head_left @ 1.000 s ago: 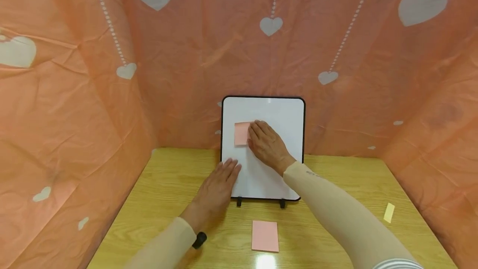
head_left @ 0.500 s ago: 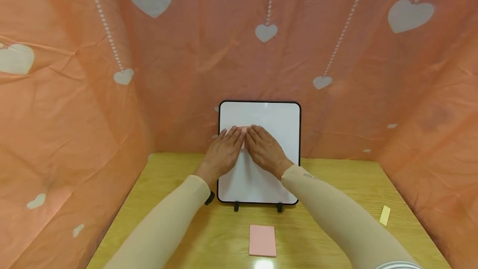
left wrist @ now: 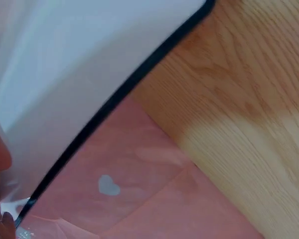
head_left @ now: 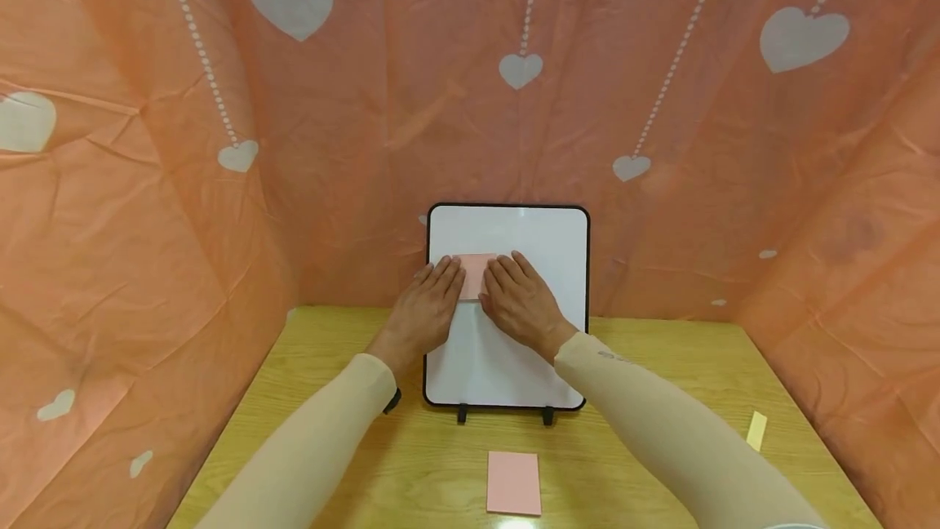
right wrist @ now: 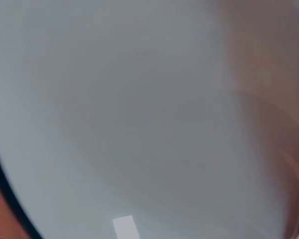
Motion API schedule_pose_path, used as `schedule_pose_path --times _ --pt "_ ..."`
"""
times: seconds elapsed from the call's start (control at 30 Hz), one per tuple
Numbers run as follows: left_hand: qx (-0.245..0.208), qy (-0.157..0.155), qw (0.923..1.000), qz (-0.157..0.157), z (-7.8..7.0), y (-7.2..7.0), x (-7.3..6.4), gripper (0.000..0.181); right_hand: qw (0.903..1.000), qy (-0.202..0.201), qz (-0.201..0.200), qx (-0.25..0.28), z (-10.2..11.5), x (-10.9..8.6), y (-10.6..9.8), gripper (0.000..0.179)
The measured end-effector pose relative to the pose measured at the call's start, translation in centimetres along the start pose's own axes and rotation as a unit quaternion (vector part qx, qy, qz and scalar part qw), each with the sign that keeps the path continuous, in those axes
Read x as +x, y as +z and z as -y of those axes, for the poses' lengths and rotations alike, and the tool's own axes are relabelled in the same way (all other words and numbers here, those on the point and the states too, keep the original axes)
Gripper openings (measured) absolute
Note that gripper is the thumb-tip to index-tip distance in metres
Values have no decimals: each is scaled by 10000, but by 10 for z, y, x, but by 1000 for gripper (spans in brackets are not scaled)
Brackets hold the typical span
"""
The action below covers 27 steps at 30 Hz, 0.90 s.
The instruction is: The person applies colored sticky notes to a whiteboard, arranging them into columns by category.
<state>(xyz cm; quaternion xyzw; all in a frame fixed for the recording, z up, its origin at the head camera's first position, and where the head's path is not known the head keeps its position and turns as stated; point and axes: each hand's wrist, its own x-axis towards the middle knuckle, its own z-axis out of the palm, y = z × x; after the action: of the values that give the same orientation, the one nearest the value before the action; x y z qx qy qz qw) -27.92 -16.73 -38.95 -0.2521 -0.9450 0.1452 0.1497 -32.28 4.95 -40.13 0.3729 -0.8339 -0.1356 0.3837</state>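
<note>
A pink sticky note (head_left: 473,277) lies flat against the white surface of a black-framed whiteboard (head_left: 507,374), left of its middle. My left hand (head_left: 423,308) touches the note's left side with extended fingers. On its right side rest the fingers of my right hand (head_left: 521,302), so both side edges of the note are covered. The left wrist view has only a bit of the left hand (left wrist: 1,154) at its left border, beside the whiteboard (left wrist: 65,74). White board surface (right wrist: 139,124) fills most of the right wrist view; the note does not show there.
The whiteboard stands upright on small black feet (head_left: 462,414) on a wooden table (head_left: 624,439). A pink sticky-note pad (head_left: 513,483) lies in front of it. A yellow strip (head_left: 756,431) lies at the right. Orange-pink cloth with hearts (head_left: 367,145) encloses the table.
My left hand has risen from the board's lower left to the note, then shifted slightly left, uncovering more of the note's middle. My right hand stays at the note's right side.
</note>
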Motion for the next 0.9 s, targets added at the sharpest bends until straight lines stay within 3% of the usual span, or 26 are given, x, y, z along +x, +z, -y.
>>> schedule_pose_path --times 0.1,0.23,0.47,0.6,0.77,0.9 --pt "-65 48 9998 -182 -1 3 -1 60 9999 -6 -48 129 0 8 -4 46" --pt "-65 128 9995 -283 -1 6 0 58 9997 -66 191 118 -2 15 -8 51" --pt "70 217 9985 -496 -2 12 3 57 9989 152 361 -239 -12 -1 -9 54" --pt "-64 339 9971 -674 -5 7 12 58 9992 97 322 -200 -14 -5 -7 56" --pt "-174 406 9985 -331 -9 -6 23 60 9989 75 397 -221 -12 -3 -6 56" --pt "-8 298 9995 -139 -1 -7 18 58 9977 99 582 -324 -13 -6 -6 55"
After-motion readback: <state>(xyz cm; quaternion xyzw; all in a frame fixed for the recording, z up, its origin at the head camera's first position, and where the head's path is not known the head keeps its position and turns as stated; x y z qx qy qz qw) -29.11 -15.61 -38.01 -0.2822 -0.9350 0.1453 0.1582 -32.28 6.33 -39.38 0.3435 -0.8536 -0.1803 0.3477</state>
